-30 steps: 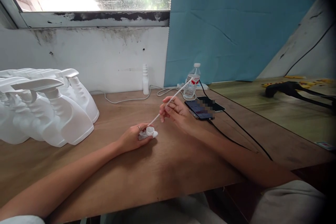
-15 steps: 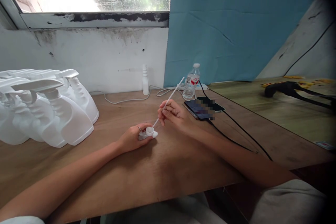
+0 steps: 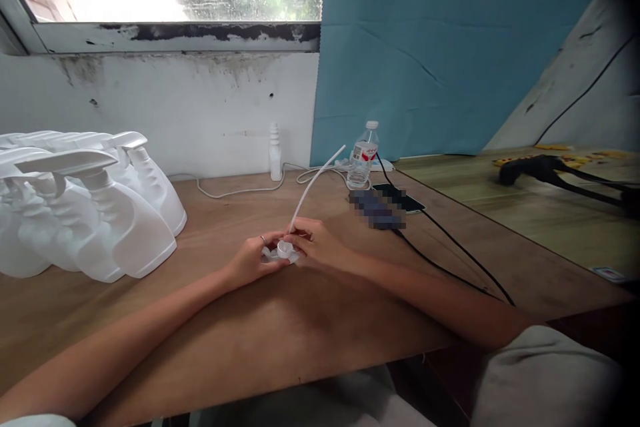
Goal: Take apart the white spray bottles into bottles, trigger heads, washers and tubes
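Observation:
A white spray nozzle head [image 3: 285, 250] lies on its side at the middle of the table, its round collar facing up. My left hand [image 3: 253, 260] is closed around it, thumb in front and fingers behind; a ring shows on one finger. My right hand [image 3: 316, 242] pinches a thin white tube [image 3: 314, 180] low down, right at the collar. The tube rises from the fingers and bows toward the upper right. Whether its lower end sits inside the collar is hidden by the fingertips.
White spray bottles [image 3: 135, 227] stand in a group at the left. A small white bottle [image 3: 275, 153] is by the wall. A water bottle [image 3: 363, 157], two phones [image 3: 377, 210] [image 3: 403, 199] and black cables [image 3: 450, 260] lie to the right on the wooden table [image 3: 300, 340].
My right hand has moved down and left along the tube to the nozzle head. The tube, straight before, now bends. My left hand keeps its hold.

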Motion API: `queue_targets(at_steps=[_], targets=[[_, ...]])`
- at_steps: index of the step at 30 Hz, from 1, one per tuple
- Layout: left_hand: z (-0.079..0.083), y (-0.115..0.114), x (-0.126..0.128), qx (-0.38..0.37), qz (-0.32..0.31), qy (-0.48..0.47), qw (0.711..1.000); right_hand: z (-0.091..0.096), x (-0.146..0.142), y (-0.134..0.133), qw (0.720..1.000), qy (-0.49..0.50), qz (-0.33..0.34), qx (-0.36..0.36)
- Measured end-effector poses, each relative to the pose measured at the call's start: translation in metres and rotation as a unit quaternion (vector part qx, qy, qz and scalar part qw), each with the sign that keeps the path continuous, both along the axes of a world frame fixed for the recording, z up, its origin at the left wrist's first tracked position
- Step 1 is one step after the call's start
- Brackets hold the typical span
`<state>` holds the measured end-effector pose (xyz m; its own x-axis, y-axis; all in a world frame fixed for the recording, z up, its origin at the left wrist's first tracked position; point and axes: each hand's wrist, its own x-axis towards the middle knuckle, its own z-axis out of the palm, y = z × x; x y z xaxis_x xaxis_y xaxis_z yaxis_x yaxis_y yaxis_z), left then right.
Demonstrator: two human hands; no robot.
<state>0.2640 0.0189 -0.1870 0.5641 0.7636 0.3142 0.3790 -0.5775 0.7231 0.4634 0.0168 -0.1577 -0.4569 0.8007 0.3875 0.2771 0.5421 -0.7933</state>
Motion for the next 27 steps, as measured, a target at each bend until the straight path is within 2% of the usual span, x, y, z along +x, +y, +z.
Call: queue_targets(at_steps=[6,12,15,18,21,24,27], targets=[[0.003,-0.001,0.001,-0.059,-0.012,-0.036,0.998,0.001,-0.003,-0.002,0.994,-0.063,0.013,0.083],[0.004,-0.003,0.001,-0.067,-0.01,-0.042,0.997,-0.007,-0.007,0.002,0.995,-0.063,0.031,0.075],[0.003,0.0,0.001,-0.083,-0.006,-0.053,0.995,-0.012,-0.001,0.017,0.997,-0.063,0.034,0.042],[0.001,0.007,0.0,-0.112,0.033,-0.093,0.989,-0.015,0.01,0.053,0.998,-0.056,-0.001,0.004],[-0.002,0.015,-0.001,-0.158,0.083,-0.165,0.97,-0.012,0.014,0.109,0.993,-0.049,-0.102,-0.017],[-0.007,0.02,-0.003,-0.198,0.105,-0.242,0.944,-0.004,0.002,0.169,0.972,-0.046,-0.229,-0.021],[-0.007,0.021,-0.004,-0.217,0.105,-0.29,0.926,0.006,-0.023,0.213,0.943,-0.042,-0.328,-0.031]])
